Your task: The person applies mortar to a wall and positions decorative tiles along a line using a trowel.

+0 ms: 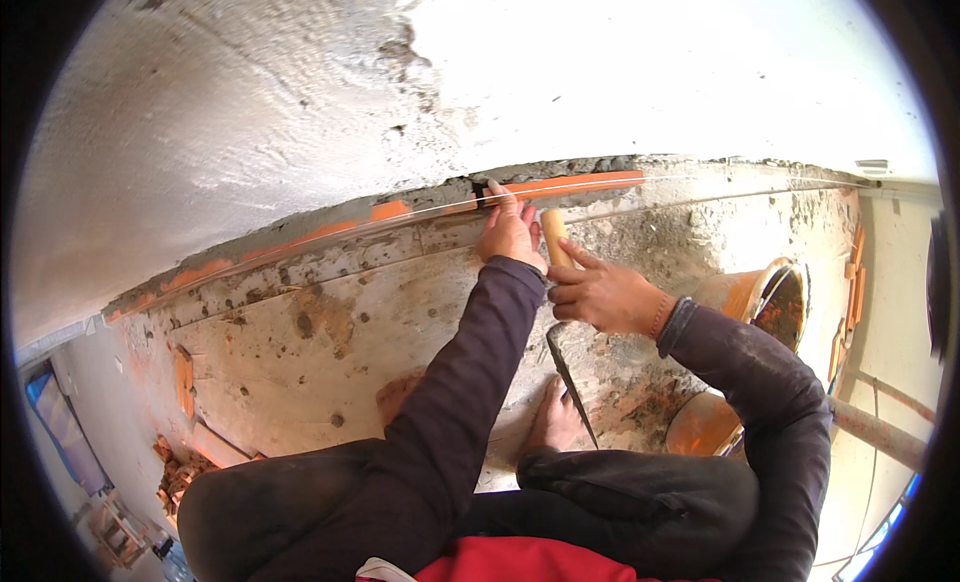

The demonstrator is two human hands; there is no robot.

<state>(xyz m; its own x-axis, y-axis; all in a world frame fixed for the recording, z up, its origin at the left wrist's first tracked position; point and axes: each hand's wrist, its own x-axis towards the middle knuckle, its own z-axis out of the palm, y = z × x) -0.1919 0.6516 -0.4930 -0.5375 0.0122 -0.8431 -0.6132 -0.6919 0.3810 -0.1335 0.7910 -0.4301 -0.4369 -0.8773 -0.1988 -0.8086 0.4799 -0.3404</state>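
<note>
My left hand (pixel 510 237) reaches to the foot of the wall, fingers stretched out. Its fingertips are at the near end of a narrow orange tile strip (pixel 570 186), beside a small dark gap. A thin white string (pixel 440 209) runs along the strips just there. In my right hand (pixel 610 294) is a trowel (pixel 556 240), gripped with its wooden handle pointing up toward the wall. The trowel's dark, narrow blade (pixel 572 384) hangs down below my fingers, toward my bare foot (pixel 557 420). More orange strips (pixel 390 211) continue leftward along the wall base.
To the right stand a mortar-stained orange bucket (pixel 740 294) and a second orange container (pixel 702 425). Thin orange pieces (pixel 852 292) lean by the right wall. Broken orange pieces (pixel 178 474) lie at the lower left. Mortar spots mark the pale floor (pixel 380 322).
</note>
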